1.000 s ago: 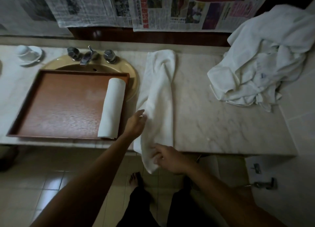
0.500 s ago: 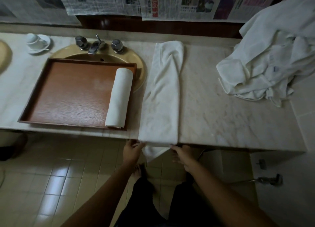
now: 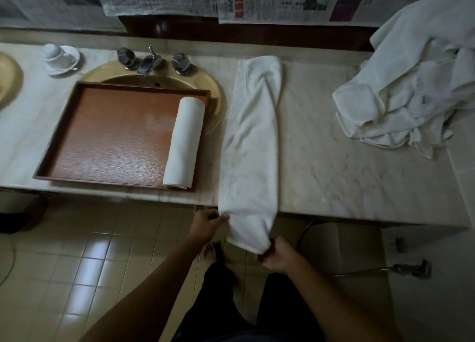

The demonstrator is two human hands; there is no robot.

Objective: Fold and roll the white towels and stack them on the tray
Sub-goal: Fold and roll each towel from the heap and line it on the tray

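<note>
Where the folded towel [image 3: 250, 146] spills over the near edge of the marble surface [image 3: 334, 167], both hands hold its hanging end. The right hand [image 3: 279, 257] sits lowest, fingers curled and pinching the bottom corner of the cloth from below and to the right. The left hand [image 3: 207, 224] is a little higher, just under the surface's edge, fingertips pinching the towel's left side. From that overhanging end the towel runs straight away across the surface as a long narrow strip, its far end near the back wall. Just left of it a wooden tray [image 3: 110, 136] rests over the sink [image 3: 214, 95], and a rolled towel [image 3: 184, 142] lies inside the tray along its right wall. Far right, a heap of unfolded white towels [image 3: 406, 90] is piled well apart from the hands.
</note>
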